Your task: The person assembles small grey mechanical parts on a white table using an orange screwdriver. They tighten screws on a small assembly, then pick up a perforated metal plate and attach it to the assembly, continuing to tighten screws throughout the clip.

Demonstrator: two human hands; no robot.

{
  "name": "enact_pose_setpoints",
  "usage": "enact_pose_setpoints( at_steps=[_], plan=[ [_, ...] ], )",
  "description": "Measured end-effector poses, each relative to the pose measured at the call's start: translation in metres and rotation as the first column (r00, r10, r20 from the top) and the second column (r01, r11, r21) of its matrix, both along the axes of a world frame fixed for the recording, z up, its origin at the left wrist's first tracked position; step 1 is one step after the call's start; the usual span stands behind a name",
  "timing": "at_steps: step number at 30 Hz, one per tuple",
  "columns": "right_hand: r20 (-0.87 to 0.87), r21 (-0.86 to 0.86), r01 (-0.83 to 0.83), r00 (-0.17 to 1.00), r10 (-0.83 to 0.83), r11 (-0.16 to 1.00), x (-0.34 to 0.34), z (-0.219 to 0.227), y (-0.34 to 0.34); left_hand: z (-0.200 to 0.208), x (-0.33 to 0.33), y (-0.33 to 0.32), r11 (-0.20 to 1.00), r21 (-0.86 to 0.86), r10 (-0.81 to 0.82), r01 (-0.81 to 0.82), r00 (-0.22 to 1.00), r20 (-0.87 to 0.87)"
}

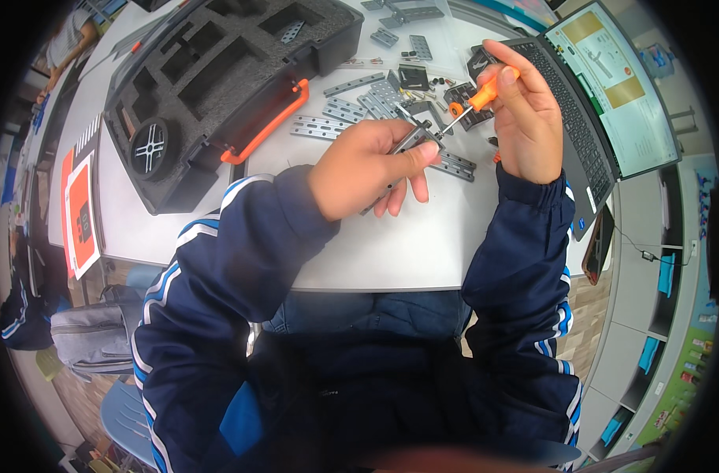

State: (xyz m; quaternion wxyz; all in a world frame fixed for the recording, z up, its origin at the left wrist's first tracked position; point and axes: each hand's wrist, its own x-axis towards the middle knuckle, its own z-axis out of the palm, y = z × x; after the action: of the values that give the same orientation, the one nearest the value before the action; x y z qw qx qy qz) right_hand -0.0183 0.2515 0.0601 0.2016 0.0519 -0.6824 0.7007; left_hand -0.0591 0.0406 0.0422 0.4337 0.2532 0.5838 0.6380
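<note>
Head view: a grey perforated metal bracket (pixel 410 146) is gripped in the left hand (pixel 367 167), fingers wrapped round it and thumb pressed along its top, above the white table (pixel 391 236). An orange-handled screwdriver (pixel 471 104) is pinched in the right hand (pixel 525 118) between thumb and fingertips, its thin shaft slanted down and leftward so that the tip meets the bracket's upper end. Both hands are thus closed on what they hold; neither is spread.

Just behind the bracket, loose grey perforated strips (pixel 351 106) and small black fittings (pixel 414 76) are scattered on the table. To the bracket's left, an open black case (pixel 217 71) with foam cut-outs and an orange handle is seen, a spoked wheel (pixel 149 148) lodged in one recess. To the bracket's right, an open laptop (pixel 603 94) is lit with a diagram. Farther left of the case, a red-and-white booklet (pixel 82 213) lies at the table's edge.

The screw itself is too small to be made out. The step is judged best done with the shaft kept in line with the fastener, the bracket braced firmly, and the handle turned by the fingertips under light, steady pressure so that the tip is not allowed to slip.
</note>
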Motion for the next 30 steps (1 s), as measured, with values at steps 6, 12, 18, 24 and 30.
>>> enact_pose_setpoints(
  at_steps=[6,12,18,24,30],
  plan=[
    [-0.108,-0.227,-0.299,0.954,0.281,0.927,0.003,0.0,0.009,-0.003,-0.006,0.0,0.993,0.083,-0.088,0.081,0.993,0.084],
    [-0.335,-0.499,-0.594,0.804,0.491,0.631,-0.003,-0.013,0.011,0.001,-0.008,-0.005,0.951,0.187,-0.285,0.247,0.934,0.215],
    [-0.46,-0.446,-0.777,0.624,0.632,0.444,-0.008,-0.014,0.01,0.001,-0.004,-0.008,0.912,0.23,-0.396,0.339,0.875,0.28],
    [-0.32,-0.334,-0.481,0.867,0.383,0.811,0.001,-0.006,0.011,-0.004,-0.002,-0.001,0.956,0.187,-0.252,0.227,0.96,0.121],
    [-0.285,-0.242,-0.438,0.885,0.368,0.866,0.008,0.009,0.005,-0.003,0.0,-0.001,0.967,0.133,-0.236,0.217,0.961,0.142]
  ],
)
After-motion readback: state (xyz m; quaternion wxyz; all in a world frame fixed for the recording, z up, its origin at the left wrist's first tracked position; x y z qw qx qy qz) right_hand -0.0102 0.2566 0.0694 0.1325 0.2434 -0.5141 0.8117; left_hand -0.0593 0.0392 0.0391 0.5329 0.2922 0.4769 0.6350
